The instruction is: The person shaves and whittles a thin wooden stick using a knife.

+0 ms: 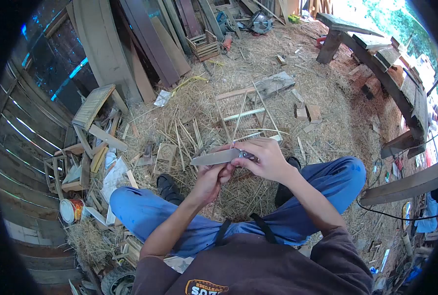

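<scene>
My right hand (268, 156) is closed around the dark handle of a knife (215, 158). The knife's broad, flat blade points left, across the top of my left hand (209, 183). My left hand is closed under the blade, its fingers curled close to the right hand. What the left fingers grip is hidden by the blade and the hand itself. Just beyond my hands, a frame of thin wooden sticks (243, 115) lies on the straw-covered ground.
Thin sticks, shavings and a wooden block (166, 152) lie around my feet. A plank (274, 84) is ahead. A slatted wooden stool (93, 105) and a paint can (71, 210) stand left. A circular saw (259, 23) sits at the back; a long bench (376, 54) curves along the right.
</scene>
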Motion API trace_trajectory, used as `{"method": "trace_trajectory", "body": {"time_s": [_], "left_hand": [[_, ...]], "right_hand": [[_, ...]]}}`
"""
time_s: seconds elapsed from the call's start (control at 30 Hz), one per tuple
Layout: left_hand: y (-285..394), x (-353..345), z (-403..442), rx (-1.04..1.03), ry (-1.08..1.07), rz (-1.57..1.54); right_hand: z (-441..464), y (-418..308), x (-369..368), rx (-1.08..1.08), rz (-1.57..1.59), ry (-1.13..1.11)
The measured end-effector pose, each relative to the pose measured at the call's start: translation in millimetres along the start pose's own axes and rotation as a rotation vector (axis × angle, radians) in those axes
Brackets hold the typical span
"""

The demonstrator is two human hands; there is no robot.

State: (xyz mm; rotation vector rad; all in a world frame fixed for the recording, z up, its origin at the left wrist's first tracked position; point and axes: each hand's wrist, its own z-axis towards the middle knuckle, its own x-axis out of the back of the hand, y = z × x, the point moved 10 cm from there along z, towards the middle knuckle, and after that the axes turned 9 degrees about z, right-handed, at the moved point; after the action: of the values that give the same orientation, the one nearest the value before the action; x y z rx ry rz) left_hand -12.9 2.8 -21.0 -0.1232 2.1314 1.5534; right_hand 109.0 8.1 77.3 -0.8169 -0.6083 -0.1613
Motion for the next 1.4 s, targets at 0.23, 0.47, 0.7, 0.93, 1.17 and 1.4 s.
{"method": "trace_trajectory", "body": {"time_s": [0.23,0.47,0.7,0.93,1.17,1.4], "left_hand": [[-3.2,-8.1,-12.5,0.079,-0.035,-0.034],[-2.5,-13.9,-19.0,0.046,-0.085,-0.052],[1.8,-18.5,-20.4,0.089,-0.089,-0.107],[6.7,-18.3,-23.1,0.055,-0.130,-0.082],[10.9,-13.9,-24.2,0.038,-0.064,0.008],[-4.7,-4.7,-19.0,0.029,-0.026,0.121]], "right_hand": [[-0.5,-12.7,6.8,0.134,-0.108,0.028],[-1.4,-17.3,9.9,0.184,-0.157,0.038],[3.1,-22.0,14.4,0.215,-0.225,0.044],[5.9,13.0,80.9,-0.054,-0.335,0.262],[4.4,4.3,76.6,0.029,-0.380,0.298],[7.7,-24.0,38.0,0.184,-0.359,0.142]]}}
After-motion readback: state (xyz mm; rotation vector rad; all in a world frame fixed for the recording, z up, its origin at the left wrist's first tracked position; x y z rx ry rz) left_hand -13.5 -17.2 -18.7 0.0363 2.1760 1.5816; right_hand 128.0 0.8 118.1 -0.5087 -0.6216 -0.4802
